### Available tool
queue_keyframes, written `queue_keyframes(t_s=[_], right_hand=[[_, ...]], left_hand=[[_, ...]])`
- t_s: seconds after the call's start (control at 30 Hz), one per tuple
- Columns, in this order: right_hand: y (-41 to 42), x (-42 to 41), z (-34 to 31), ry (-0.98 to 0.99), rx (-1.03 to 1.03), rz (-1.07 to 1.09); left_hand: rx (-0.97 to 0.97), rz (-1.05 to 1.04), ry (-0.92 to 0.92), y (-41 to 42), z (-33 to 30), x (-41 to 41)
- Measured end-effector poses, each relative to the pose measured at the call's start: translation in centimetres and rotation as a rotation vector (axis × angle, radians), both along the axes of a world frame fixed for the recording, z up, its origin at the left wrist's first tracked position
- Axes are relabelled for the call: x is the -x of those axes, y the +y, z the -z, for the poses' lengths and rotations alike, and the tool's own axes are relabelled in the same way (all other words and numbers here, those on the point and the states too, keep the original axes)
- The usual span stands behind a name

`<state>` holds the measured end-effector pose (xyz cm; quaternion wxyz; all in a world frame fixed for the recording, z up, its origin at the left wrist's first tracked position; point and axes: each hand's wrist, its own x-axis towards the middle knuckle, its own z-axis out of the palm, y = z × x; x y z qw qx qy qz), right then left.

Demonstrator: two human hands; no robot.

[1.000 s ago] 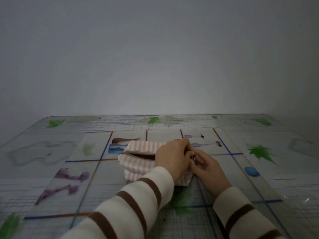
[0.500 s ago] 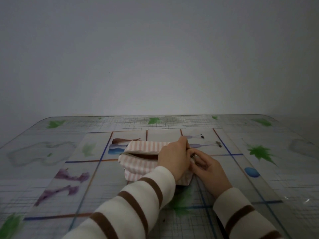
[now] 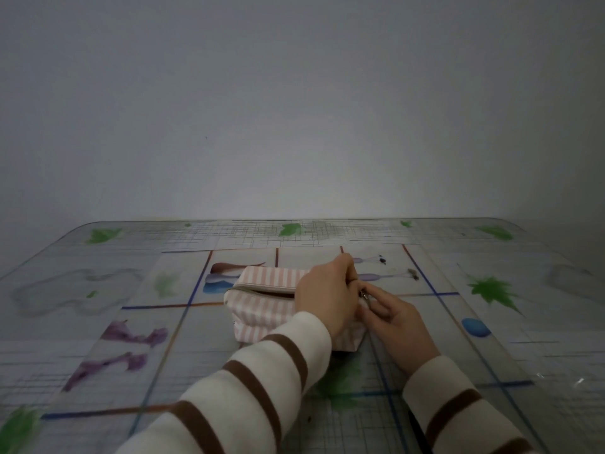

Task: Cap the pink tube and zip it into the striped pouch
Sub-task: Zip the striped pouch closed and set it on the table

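Note:
A pink-and-white striped pouch [image 3: 262, 306] lies on the table in the middle of the head view. Its top zip gapes along the left part, showing a dark inside. My left hand [image 3: 327, 293] is curled over the pouch's right end and grips it. Just right of it, my right hand [image 3: 393, 322] pinches the small metal zip pull [image 3: 363, 294] at that same end. The pink tube is not visible.
The glass-topped table [image 3: 491, 339] carries a printed cloth with green leaves, purple shapes and blue lines. A plain grey wall stands right behind its far edge. My striped sleeves reach in from the bottom of the view.
Both hands stay at the pouch's right end. The left hand's fingers have lifted slightly and the right fingers have settled on the zip pull; the pouch has not moved.

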<state>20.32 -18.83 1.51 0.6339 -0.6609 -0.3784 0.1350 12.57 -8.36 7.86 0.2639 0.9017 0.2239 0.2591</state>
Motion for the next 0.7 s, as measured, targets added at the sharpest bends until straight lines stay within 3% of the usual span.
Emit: queue_keyframes(t_s=[0.7], right_hand=[[-0.3,-0.2,-0.1,-0.045,0.009,-0.005]], left_hand=[[0.084,-0.075,0.044,1.3,-0.6,0.4]])
